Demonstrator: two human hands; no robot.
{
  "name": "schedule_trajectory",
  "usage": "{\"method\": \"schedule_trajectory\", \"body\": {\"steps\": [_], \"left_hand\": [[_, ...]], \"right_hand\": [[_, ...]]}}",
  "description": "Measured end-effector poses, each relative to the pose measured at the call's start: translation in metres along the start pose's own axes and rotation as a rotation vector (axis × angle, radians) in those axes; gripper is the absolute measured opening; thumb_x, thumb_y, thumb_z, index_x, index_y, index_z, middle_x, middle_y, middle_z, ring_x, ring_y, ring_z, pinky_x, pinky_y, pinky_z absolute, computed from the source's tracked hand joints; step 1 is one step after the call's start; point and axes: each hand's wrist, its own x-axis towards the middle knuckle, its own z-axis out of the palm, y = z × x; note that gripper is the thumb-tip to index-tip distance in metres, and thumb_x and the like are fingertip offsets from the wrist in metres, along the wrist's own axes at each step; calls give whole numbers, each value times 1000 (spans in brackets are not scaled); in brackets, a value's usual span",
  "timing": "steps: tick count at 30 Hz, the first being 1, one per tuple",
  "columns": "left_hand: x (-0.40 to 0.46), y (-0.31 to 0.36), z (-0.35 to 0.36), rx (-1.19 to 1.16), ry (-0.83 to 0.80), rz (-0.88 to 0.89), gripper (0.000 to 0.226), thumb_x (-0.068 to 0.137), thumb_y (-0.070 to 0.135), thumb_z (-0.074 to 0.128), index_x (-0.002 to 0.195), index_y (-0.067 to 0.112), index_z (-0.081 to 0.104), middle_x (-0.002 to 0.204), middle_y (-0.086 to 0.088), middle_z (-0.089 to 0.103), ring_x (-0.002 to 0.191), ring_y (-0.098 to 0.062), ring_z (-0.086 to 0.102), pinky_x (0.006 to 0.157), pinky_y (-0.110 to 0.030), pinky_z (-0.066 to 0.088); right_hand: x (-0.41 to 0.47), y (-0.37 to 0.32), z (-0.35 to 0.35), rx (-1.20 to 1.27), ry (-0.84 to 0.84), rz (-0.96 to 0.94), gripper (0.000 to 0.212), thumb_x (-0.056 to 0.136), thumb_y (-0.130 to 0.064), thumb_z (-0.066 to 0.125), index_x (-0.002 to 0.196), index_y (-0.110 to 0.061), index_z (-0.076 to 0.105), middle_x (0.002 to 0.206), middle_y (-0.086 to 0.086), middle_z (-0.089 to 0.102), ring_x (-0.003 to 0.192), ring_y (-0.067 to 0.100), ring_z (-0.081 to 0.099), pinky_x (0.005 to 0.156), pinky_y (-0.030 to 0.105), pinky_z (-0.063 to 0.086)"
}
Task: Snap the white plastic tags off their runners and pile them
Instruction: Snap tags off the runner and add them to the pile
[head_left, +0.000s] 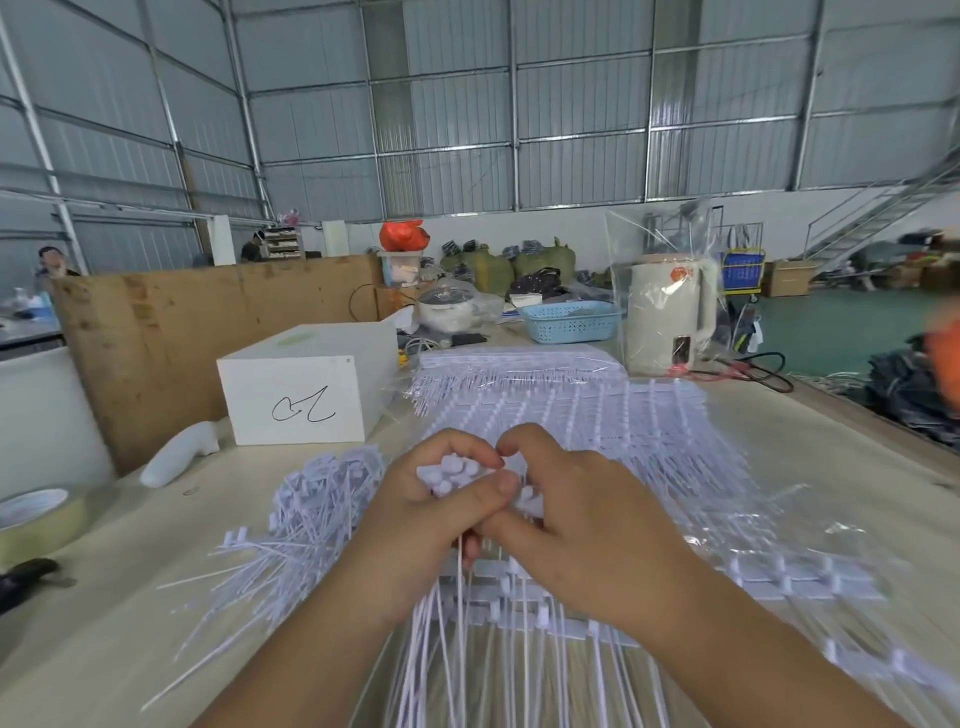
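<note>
Corrugated grey metal walls are rising behind a long pale worktable (130, 613) that is carrying the job. At the middle of it the left hand (415, 525) is curling round a bundle of white plastic tags (452, 473), its thumb lying across the top and the tag heads bunching up between thumb and fingers while their thin tails are trailing down toward the camera. The right hand (587, 525) is pressing against it from the other side, fingers curled, index tip meeting the left fingertips above the bundle; what it is pinching is hidden. Beneath and beyond both hands, sheets of white tags still on their runners (597, 415) are lying spread out. Just left of the left hand, a loose pile of snapped-off white tags (306, 519) is sitting on the table. Farther left a white cardboard box with a black scribble (301, 395) is standing, and a roll of yellowish tape (36, 519) is resting near the edge.
</note>
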Motion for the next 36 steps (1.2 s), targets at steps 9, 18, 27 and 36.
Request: {"method": "schedule_trajectory", "body": {"steps": [9,18,27,36], "left_hand": [[6,-2,-15,21,217,18,10,68,13,62,75,20,64,51,-8,49,38,-18,38,40,-20,32],[6,-5,-4,-209,342,-111,24,80,4,61,71,25,65,47,-3,41,36,-12,29,41,-18,24],[15,-9,-26,-559,569,-360,19,90,5,51,75,17,50,46,3,37,32,-5,27,31,-12,21],[1,10,-7,-96,190,-1,20,66,37,83,72,28,66,54,5,51,40,-9,42,39,-15,33]], "right_hand": [[4,10,-9,78,-65,39,30,91,-48,56,72,-27,47,60,-7,49,55,8,45,58,34,41],[2,5,0,-98,170,-73,24,90,-42,57,75,-24,58,59,-10,48,57,11,46,53,29,37],[1,-12,-6,-181,458,-259,35,91,-29,52,67,-24,27,54,-13,18,46,12,26,47,22,27],[-1,-1,0,-31,64,-107,30,94,-55,45,112,-33,52,73,-12,58,61,4,49,56,22,33]]}}
